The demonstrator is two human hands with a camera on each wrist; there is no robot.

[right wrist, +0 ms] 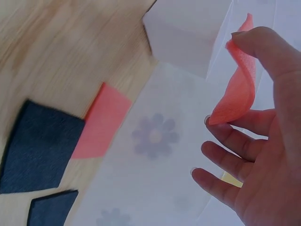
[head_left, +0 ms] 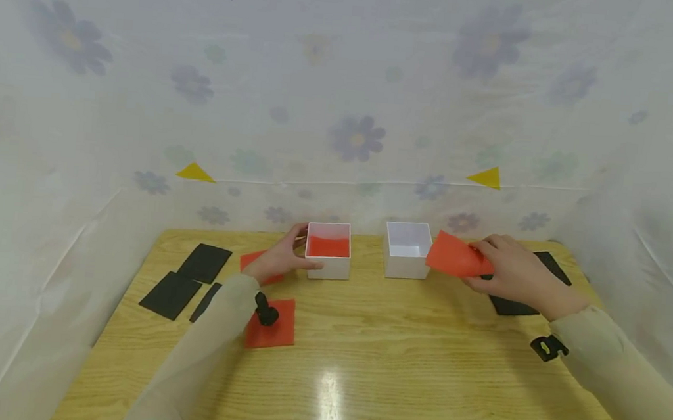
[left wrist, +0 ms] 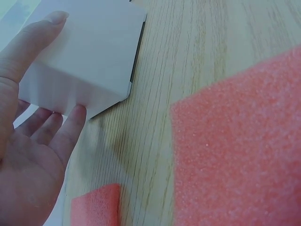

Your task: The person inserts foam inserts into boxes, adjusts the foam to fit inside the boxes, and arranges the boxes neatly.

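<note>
At the far edge of the surface (head_left: 397,346), a red sheet (head_left: 454,255) is pinched in the right hand (head_left: 515,273) just right of the empty box (head_left: 407,248); the left hand (head_left: 276,261) grips the filled box (head_left: 329,250). Judged next: lowering the sheet squarely into the empty box.

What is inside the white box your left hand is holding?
The white square box gripped by the left hand holds red foam covering its bottom. Anything beneath that foam is hidden.
</note>
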